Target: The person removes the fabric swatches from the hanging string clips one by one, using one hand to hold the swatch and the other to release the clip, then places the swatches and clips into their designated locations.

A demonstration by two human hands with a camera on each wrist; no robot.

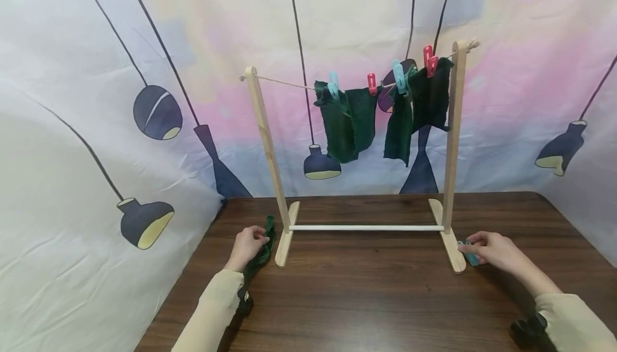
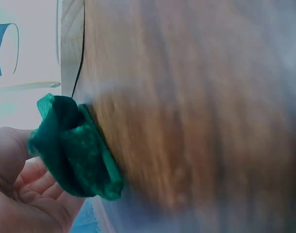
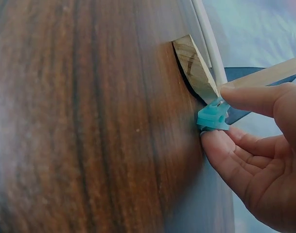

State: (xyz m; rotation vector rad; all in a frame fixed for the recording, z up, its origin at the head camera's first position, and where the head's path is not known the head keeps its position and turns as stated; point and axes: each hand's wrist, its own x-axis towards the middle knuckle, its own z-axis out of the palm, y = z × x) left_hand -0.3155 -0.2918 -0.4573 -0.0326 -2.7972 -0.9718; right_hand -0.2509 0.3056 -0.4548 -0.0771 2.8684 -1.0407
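Only the head view shows the whole wooden rack [image 1: 268, 143], standing on the brown table [image 1: 376, 304], with its cord [image 1: 289, 82] tied between two posts. On this cord hang dark green pieces, one group [image 1: 339, 127] near the middle and another [image 1: 431, 97] beside the right post, fastened by light blue and red clips [image 1: 371, 84]. Neither wrist view shows these hanging pieces.

The left hand [image 1: 247, 247] is at the left foot of the rack and holds a green cloth [image 1: 262, 255]. In the head view this cloth looks like a narrow strip, hanging down along the wrist; the left wrist view shows it bunched, with several folds. The thumb and fingers are closed on it, with only the cloth between them, but the folds hide the fingertips there.

The right hand [image 1: 496, 255] is beside the right foot [image 1: 448, 239] of the rack and pinches a light blue clip [image 3: 213, 117]. In the head view the fingers cover part of this clip. The right wrist view shows it more clearly: one digit presses from above, another from below, and the opening between them is as wide as the clip.
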